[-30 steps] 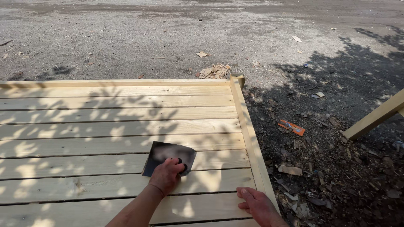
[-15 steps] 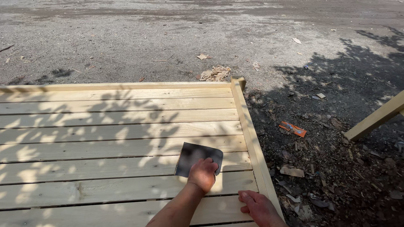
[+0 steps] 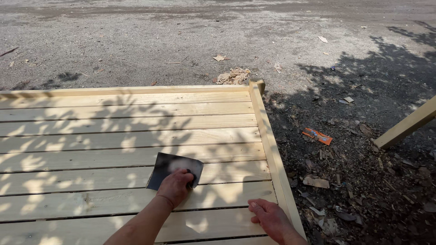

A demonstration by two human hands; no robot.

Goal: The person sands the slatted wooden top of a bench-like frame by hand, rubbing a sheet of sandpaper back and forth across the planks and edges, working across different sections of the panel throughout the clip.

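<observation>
Gravel and packed dirt [image 3: 159, 41] stretch behind a pale slatted wooden platform [image 3: 113, 136], dappled with leaf shadow, where I am at work outdoors. My left hand [image 3: 175, 187] lies palm-down on a dark sheet of sandpaper [image 3: 169, 168], fingers curled over its near edge and pinning it flat to a slat near the platform's right side, a hold that looks meant to keep the grit bearing evenly on the wood. My right hand [image 3: 271, 218] rests empty on a slat nearer to me, fingers loosely spread and flat, just inside the platform's raised right rail [image 3: 272, 149]; I judge it is there to steady my lean over the boards. Between the two hands is bare, sunlit wood. At the platform's far right corner a short post end [image 3: 257, 84] stands up, and just beyond that corner lies a small heap of wood shavings [image 3: 234, 75]. Right of the platform the ground turns darker and littered with bark and chips, with an orange scrap of packaging [image 3: 317, 135] lying apart from the rail and a slanted length of pale timber [image 3: 406, 125] farther right still, reaching out of view at the edge
</observation>
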